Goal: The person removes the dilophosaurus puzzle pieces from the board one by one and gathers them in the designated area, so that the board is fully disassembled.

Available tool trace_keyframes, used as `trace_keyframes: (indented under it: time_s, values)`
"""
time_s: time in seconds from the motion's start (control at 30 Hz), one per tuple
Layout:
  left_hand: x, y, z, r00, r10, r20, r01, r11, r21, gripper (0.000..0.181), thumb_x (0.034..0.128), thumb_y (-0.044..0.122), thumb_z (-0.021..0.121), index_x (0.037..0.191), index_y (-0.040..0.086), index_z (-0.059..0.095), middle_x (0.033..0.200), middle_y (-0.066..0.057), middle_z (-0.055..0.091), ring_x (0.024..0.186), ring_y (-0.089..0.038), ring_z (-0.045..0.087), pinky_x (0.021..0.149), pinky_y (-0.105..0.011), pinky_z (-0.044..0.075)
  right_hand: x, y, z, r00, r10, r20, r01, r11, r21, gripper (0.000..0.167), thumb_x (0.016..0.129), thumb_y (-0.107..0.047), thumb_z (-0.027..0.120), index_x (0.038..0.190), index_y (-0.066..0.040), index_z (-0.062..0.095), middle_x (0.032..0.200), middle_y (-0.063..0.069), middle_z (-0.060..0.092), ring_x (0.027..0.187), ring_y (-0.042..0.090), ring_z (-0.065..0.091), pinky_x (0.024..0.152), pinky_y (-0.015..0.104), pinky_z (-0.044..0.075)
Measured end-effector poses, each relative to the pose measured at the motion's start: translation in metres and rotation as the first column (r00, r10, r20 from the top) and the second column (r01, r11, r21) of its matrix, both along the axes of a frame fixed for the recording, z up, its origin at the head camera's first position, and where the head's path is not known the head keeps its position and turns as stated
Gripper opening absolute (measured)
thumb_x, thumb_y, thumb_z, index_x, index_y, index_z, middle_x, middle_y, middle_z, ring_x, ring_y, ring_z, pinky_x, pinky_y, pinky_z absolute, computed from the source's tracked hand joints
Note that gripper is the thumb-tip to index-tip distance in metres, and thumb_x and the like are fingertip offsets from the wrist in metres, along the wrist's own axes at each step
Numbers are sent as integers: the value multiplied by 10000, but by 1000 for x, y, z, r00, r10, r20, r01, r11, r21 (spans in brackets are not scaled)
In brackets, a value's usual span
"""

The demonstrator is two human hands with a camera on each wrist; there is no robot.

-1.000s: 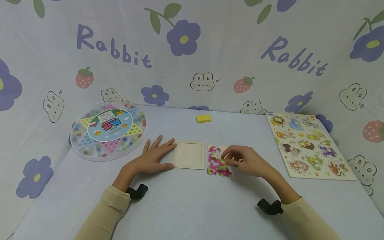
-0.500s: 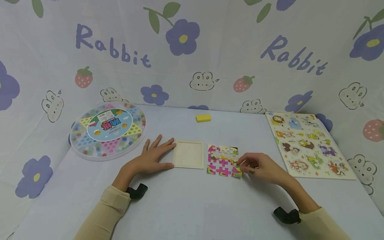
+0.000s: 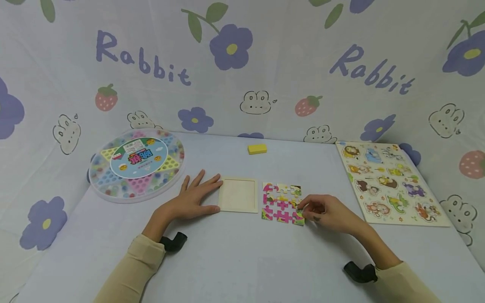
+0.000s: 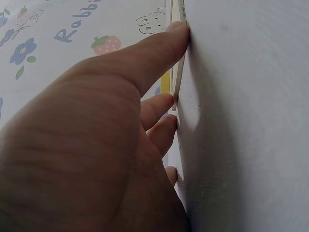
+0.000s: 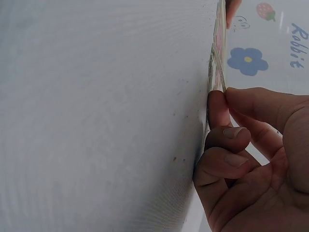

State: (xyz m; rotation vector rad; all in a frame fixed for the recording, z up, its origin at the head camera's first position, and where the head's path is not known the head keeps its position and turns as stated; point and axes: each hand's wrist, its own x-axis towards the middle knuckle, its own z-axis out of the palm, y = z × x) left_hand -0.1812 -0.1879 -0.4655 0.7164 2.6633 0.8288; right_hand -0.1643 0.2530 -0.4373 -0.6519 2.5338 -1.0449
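Note:
My left hand (image 3: pixel 191 202) lies spread on the table, its thumb and index fingertip touching the left edge of a square wooden puzzle tray (image 3: pixel 238 196). In the left wrist view the thumb rests against the edge of this tray. Just right of it, pink, yellow and green jigsaw pieces (image 3: pixel 282 205) lie in a loose square with small gaps. My right hand (image 3: pixel 329 213) is at the square's lower right, with thumb and index finger pinching a jigsaw piece (image 5: pixel 218 70). That piece is tilted up in the right wrist view; the fingertips partly cover it from above.
A round board-game box (image 3: pixel 138 164) stands at the left. Behind the tray lies a yellow block (image 3: pixel 257 149). At the right is a wooden animal puzzle board (image 3: pixel 392 185). A printed cloth (image 3: pixel 288 50) hangs behind the table.
My right hand has moved right, from the middle pieces to the right column, uncovering more of the square. Over the last half second it shifts only slightly. The left hand stays still.

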Motion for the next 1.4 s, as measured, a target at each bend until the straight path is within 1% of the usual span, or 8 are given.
trace_keyframes:
  time_s: [0.33,0.67,0.9,1.0,1.17,1.4]
  values:
    - [-1,0,0,1000,0,-1,0,1000,-10,844,993,495,701,1685,206,314,1801,-18,181,1676,-416,-86,1281,-715,-146,-1,0,-1,1000,-7,28,8,1000,-18,155,1014,-153,716,1161,-133,758,950,40,730,772,87,610,692,222,483]
    - [-3,1,-2,1000,-7,-3,7,1000,-7,842,995,502,697,1686,215,312,1801,-11,179,1677,-412,-88,1281,-713,-148,-2,2,-2,999,-24,36,24,1000,7,161,1009,-163,722,1164,-148,762,947,25,704,783,87,566,681,226,452]
    - [-5,1,-3,1000,-9,-7,9,1000,-11,845,993,510,696,1687,219,311,1800,-6,181,1678,-411,-85,1282,-714,-145,-1,2,-3,998,-33,50,33,999,-2,162,1006,-177,730,1161,-144,762,929,34,685,763,89,546,637,226,442]
    - [-5,1,-3,1000,-13,-5,13,1000,-16,845,995,510,694,1688,217,307,1801,-8,178,1677,-412,-85,1282,-715,-142,0,3,-4,998,-36,41,36,999,-1,154,1008,-182,728,1154,-147,764,917,29,685,757,86,547,635,229,446]
    - [-5,-2,-1,1000,-11,-2,11,1000,-16,837,997,497,695,1686,213,313,1801,-13,175,1676,-415,-89,1278,-718,-149,0,2,-7,999,-34,8,34,999,11,144,1013,-191,723,1148,-167,766,916,12,703,766,89,564,672,235,464]
    - [-3,-5,-4,1000,-8,-4,8,1000,-11,825,1000,489,692,1683,210,322,1802,-14,174,1675,-414,-93,1271,-724,-159,0,1,-7,998,-55,-10,55,998,30,141,1016,-174,713,1144,-199,768,955,-9,721,800,94,592,718,228,490]
